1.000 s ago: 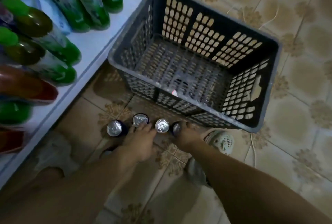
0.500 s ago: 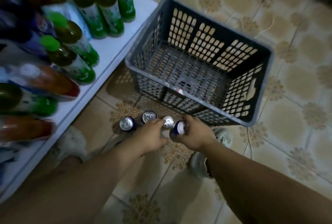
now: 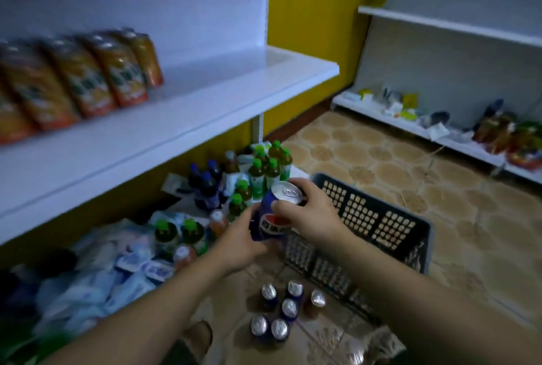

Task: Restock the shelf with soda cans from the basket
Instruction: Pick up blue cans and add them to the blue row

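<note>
A blue soda can (image 3: 274,218) with a silver top is held in the air between both hands, in front of the lower shelf. My left hand (image 3: 239,243) grips its lower body from the left. My right hand (image 3: 309,212) holds its upper part and rim from the right. Several more soda cans (image 3: 289,309) stand upright on the tiled floor below my hands. The dark plastic basket (image 3: 381,227) sits on the floor just right of them, and its inside is mostly hidden. The white middle shelf (image 3: 205,101) runs along the left, with orange cans (image 3: 117,71) in a row.
Green-capped bottles (image 3: 264,171) and dark bottles stand on the bottom shelf, with pale blue packets (image 3: 129,265) beside them. A second white shelf unit (image 3: 440,130) with small goods lines the right wall. Tiled floor (image 3: 410,183) lies between the two units.
Both hands have risen from the cans on the floor with one blue can held between them. The view has tilted up from the basket to the shelves.
</note>
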The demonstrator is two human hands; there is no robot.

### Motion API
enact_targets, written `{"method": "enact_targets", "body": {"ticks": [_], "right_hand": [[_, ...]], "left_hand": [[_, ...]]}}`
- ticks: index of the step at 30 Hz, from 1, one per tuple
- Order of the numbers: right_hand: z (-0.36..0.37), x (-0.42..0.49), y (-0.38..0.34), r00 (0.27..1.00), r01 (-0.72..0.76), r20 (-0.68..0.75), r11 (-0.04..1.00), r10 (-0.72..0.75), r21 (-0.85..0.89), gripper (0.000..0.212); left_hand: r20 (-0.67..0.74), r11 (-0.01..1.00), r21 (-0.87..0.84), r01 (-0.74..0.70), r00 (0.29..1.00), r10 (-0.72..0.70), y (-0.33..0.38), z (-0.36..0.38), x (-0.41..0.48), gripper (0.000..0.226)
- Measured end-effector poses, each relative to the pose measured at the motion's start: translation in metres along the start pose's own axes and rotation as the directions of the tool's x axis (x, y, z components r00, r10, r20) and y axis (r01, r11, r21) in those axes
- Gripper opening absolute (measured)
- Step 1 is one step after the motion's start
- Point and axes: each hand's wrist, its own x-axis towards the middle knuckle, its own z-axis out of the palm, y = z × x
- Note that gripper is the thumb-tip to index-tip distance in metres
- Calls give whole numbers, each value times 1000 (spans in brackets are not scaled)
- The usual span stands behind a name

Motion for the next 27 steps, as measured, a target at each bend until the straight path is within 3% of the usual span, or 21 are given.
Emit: {"method": "enact_targets", "body": {"ticks": [5, 10, 14, 18, 22, 24, 27], "right_hand": [[46, -14, -100, 983, 181, -11, 971, -182, 155, 23], [110, -29, -179, 948, 291, 94, 947, -305, 138, 34], [166, -36, -217, 908, 341, 198, 926, -369, 162, 43], [217, -35, -243, 863, 377, 309, 917, -400, 133, 53], [265, -30, -261, 824, 407, 396, 910, -404, 82, 53], [289, -27, -268, 808, 417, 426, 906, -408, 78, 50], [321, -19, -277, 788, 416, 465, 906, -404, 82, 43]], "left_hand": [[-234, 994, -15, -109, 967, 103, 55, -66, -63, 66], [-372, 991, 73, -115, 919, 134, 78, -143, -132, 61], [-482, 942, 312, 123, 875, 45, 66, -204, -180, 75], [-588, 716, 514, 473, 802, -108, 36, -270, -234, 70], [-712, 492, 508, 707, 666, -223, -3, -331, -293, 72], [-757, 445, 447, 776, 593, -274, -15, -347, -310, 73], [-773, 412, 446, 794, 574, -269, -24, -352, -312, 72]]}}
